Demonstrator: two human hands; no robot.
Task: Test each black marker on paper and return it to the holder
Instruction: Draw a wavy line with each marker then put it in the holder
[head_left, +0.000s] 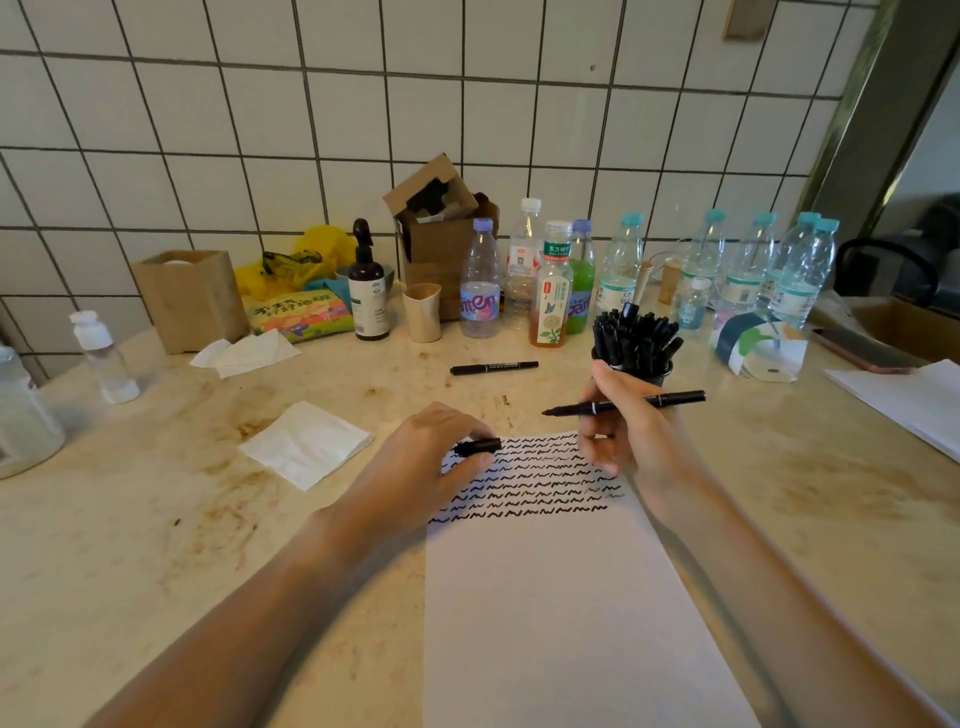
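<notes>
Clutter lines the back of my stained bench (156, 519) behind the sheet of paper (561, 597) that anchors the scene: a row of plastic water bottles (618, 265), a dark pump bottle (368, 291), a torn cardboard box (436, 228) and a small beige cup (422, 312) stand against the tiled wall. Just beyond the paper's far right corner sits the holder (655, 370), packed with black markers (636, 332). One loose marker (493, 368) lies flat on the bench past the paper's far edge, well apart from it. A folded white napkin (306, 444) rests to the left of the paper, and a phone (862, 351) lies far off to its right.

Rows of black squiggles (530, 483) fill the paper's far end; the near part is blank.

My left hand (431, 462) rests at the paper's far left corner, its fingers curled to pinch a black cap (480, 447) over the squiggles. My right hand (623, 426) is raised above the paper's far right corner, in front of the holder, fingers wrapped round an uncapped marker (623, 404) held nearly level, its tip pointing left toward the cap, clear of the paper.
</notes>
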